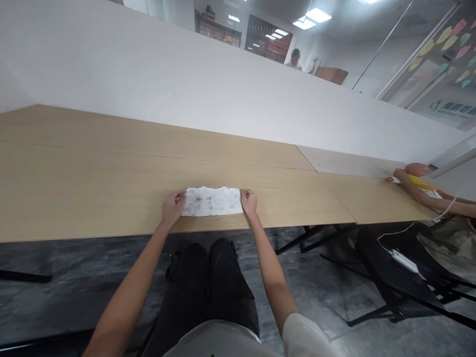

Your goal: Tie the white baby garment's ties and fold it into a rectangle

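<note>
A small white baby garment (212, 202) with a scattered grey print lies folded into a flat, wide strip near the table's front edge. A vertical line runs down its middle, and its upper edge is slightly wavy. At its left end, my left hand (173, 207) is closed, pinching the cloth between thumb and fingers. My right hand (249, 201) is closed in the same way on the right end. The strip stretches between both hands, resting on the wooden table (92, 193).
Behind the table rises a white partition (167, 84) with glass above. At the far right, another person's arm (416, 193) reaches by a doll (417, 170) in yellow. A black chair (394, 267) there holds a white power strip (405, 260) with a cable.
</note>
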Demonstrator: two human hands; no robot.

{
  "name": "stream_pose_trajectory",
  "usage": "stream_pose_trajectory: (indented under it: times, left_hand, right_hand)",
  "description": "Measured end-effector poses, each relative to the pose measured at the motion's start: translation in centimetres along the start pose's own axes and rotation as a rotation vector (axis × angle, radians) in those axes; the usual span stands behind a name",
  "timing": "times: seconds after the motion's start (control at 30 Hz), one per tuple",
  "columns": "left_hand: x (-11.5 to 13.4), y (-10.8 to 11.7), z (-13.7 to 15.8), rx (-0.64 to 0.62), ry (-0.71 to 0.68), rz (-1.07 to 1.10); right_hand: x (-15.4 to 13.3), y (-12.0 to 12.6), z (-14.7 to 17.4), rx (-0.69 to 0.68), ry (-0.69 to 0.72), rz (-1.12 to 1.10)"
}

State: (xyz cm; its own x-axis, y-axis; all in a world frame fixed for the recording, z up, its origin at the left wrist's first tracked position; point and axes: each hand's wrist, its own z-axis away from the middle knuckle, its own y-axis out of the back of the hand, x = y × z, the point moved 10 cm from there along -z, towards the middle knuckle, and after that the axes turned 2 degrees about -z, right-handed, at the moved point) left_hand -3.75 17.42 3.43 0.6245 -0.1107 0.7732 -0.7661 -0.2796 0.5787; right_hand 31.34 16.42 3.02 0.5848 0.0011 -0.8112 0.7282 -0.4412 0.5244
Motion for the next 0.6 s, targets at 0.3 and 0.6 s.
stream_pose_trajectory:
  times: [0.3,0.6]
  left_hand:
    - [0.9,-2.5,-3.4,-0.099,-0.147,-0.230]
    - [0.5,-2.8,-3.0,-0.155,-0.185,-0.157]
  right_hand:
    - [-2.1,-3.4,-2.0,-0.150,0.209,0.222]
    - [-1.6,-2.5,-1.8,-0.102,0.216,0.072]
